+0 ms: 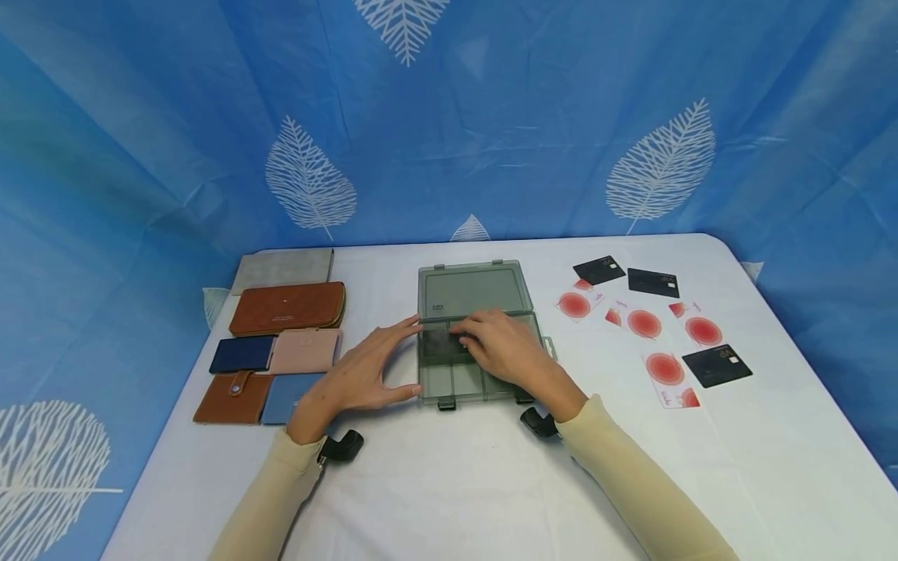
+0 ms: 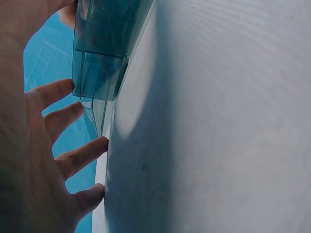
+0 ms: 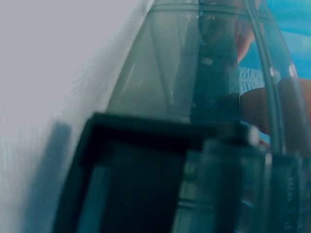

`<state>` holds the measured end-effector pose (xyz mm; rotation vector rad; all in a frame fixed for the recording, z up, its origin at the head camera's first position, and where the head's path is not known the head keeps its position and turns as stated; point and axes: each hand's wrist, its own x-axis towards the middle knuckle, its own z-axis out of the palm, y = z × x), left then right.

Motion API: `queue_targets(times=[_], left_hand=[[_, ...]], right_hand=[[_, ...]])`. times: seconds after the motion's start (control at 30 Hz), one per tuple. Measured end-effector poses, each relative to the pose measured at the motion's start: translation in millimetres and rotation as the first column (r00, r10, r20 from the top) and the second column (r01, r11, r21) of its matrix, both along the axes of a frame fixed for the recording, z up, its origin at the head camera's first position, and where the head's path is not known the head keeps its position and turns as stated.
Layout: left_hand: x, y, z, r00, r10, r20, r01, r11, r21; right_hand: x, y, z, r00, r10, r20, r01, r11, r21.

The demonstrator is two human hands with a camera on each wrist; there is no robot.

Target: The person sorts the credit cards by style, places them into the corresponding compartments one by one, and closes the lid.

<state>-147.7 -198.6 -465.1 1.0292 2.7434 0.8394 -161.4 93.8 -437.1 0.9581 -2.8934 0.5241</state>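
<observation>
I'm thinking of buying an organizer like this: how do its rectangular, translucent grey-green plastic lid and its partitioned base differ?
The rectangular grey-green plastic lid is one undivided panel; the partitioned grey-green plastic base is split into compartments. The lid lies opened back, farther from the person; the base sits nearer. The right hand covers part of the base, while most of the lid shows. Both are translucent.

Translucent green plastic case (image 3: 150, 82) fills the centre; a dark flat piece (image 3: 214, 77), identity unclear, shows through its wall; right hand (image 3: 291, 104) at right edge; blurred black rectangular clasp (image 3: 146, 125) in foreground; white cloth surface (image 3: 53, 63) at left.
</observation>
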Motion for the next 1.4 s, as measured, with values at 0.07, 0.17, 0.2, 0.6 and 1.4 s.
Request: queue_targets(times=[0.07, 0.17, 0.2, 0.6, 1.4], left_hand=[[-0.2, -0.7, -0.2, 1.000, 0.002, -0.001, -0.002, 1.000, -0.004], [-0.4, -1.9, -1.1, 1.000, 0.007, -0.005, -0.007, 1.000, -0.009], [-0.5, -2.4, -1.5, 1.000, 0.008, -0.007, -0.008, 1.000, -0.010], [-0.6, -3.2, -1.8, 1.000, 0.025, -0.011, -0.025, 1.000, -0.010], [1.9, 3.0, -6.4, 0.997, 0.034, -0.066, -0.036, 0.999, -0.025]], right_hand=[[-0.7, 0.0, -0.9, 1.000, 0.014, -0.001, -0.014, 0.999, 0.034], [-2.0, 0.3, -1.9, 0.999, 0.039, 0.005, -0.039, 0.997, 0.060], [-2.5, 0.6, -2.3, 0.999, 0.042, 0.008, -0.043, 0.997, 0.063], [-4.9, 5.8, -0.5, 0.992, 0.069, 0.107, -0.077, 0.994, 0.072], [-21.0, 85.7, 19.7, 0.996, 0.042, 0.076, -0.032, 0.991, -0.132]])
